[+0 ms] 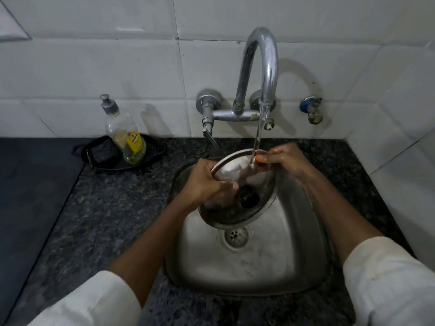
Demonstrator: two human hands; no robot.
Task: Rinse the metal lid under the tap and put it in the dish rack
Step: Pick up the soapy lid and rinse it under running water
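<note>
The metal lid (pixel 237 184) sat at the centre of the frame, held over the steel sink (pixel 294 243) and tipped so that its far rim rose toward the tap (pixel 261 74) while its near edge hung low above the drain (pixel 236 236). That tilt looked deliberate to me: the stream of water (pixel 257 137) struck the upper rim and could run down across the whole face and fall straight into the basin rather than onto the counter (pixel 113 208). The left hand (pixel 207 182) came in from the lower left and was clenched on the lid's left rim, fingers curled together over the edge with the thumb pressed on the face near the dark knob (pixel 249 196), which I took to be bearing most of the weight. The right hand (pixel 282 158) reached in from the right and pinched the high rim just beside the falling water, fingertips drawn together on the metal, probably to steady it and turn fresh sections under the flow. Both sleeves were pushed back up the forearms, clear of the splash. At the left of the frame a soap bottle (pixel 124 135) stood in a black dish (pixel 150 156) against the tiled wall, well apart from the sink. No dish rack was in sight, so I judged the rinse to be underway and the placing not yet begun.
</note>
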